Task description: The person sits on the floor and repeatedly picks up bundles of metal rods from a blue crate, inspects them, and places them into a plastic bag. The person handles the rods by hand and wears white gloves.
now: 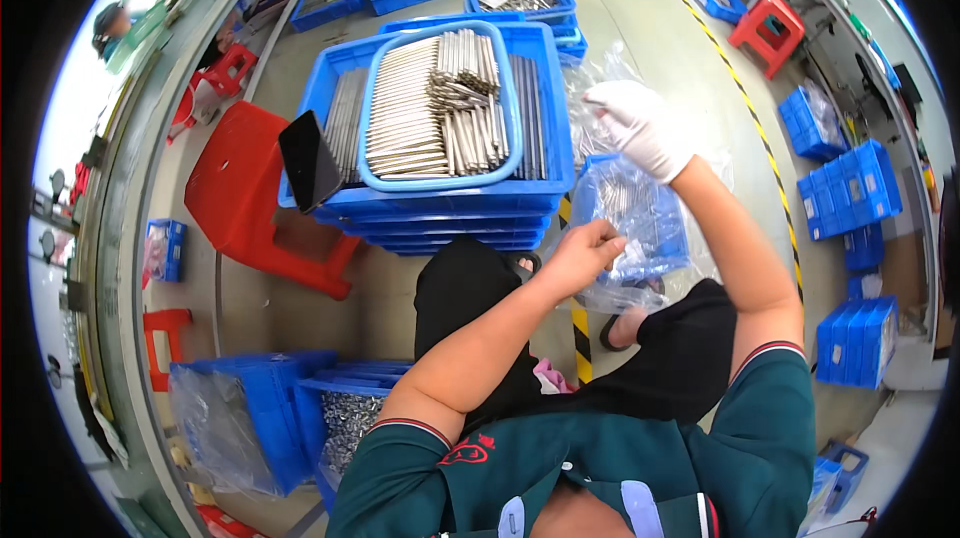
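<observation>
My left hand (588, 256) is bare and closed, its fingers curled above the near part of a small blue bin (665, 253). What it pinches, if anything, is too small to make out. My right hand (640, 128) wears a white glove and is raised beyond that bin, fingers bent together; whatever is in them cannot be made out. Clear plastic film (610, 293) lines and overhangs the bin, with thin metal pieces (622, 193) inside. To the left, a light-blue tray (516, 128) full of silvery metal rods (405, 123) rests on stacked blue crates (440, 204).
A dark phone (309, 162) leans at the crate stack's left corner. Beside it stands a red stool (235, 178). Small metal parts (350, 423) fill a bin at lower left. Yellow-black floor tape (745, 88) runs along the right, past more blue bins (850, 188).
</observation>
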### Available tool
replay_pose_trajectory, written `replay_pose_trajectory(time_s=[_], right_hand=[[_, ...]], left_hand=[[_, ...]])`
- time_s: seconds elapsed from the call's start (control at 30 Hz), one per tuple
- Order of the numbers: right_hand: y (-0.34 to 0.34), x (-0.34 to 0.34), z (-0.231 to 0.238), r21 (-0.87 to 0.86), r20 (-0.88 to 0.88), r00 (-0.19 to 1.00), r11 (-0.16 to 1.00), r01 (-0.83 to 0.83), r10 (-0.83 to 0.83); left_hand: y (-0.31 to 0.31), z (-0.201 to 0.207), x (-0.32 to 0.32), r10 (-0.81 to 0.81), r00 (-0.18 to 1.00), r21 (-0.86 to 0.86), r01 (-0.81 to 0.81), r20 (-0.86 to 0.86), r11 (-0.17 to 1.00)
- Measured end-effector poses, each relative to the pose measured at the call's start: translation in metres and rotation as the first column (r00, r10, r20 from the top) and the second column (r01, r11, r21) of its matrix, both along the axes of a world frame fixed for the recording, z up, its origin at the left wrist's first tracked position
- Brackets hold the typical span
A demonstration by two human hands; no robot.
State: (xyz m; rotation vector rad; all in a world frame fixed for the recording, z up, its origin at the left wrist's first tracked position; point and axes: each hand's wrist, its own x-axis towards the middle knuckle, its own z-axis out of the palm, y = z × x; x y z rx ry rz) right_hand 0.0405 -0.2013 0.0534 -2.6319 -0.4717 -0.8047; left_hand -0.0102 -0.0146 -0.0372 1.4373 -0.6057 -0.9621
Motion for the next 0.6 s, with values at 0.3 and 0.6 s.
replay_pose_trajectory(time_s=[0.3,0.6], right_hand=[[-0.213,-0.113,-0.216,-0.602,-0.797,0.181,0.785,-0.146,-0.577],[-0.157,-0.129,-0.261,-0.514,-0.842,-0.165,0.857,-0.042,-0.514]], left_hand=[[-0.011,0.022,-0.009,-0.034,0.99,-0.011,0.033,-0.134,0.999],[-0.022,0.015,-0.002,-0.003,0.974,0.108,0.028,-0.227,0.994]])
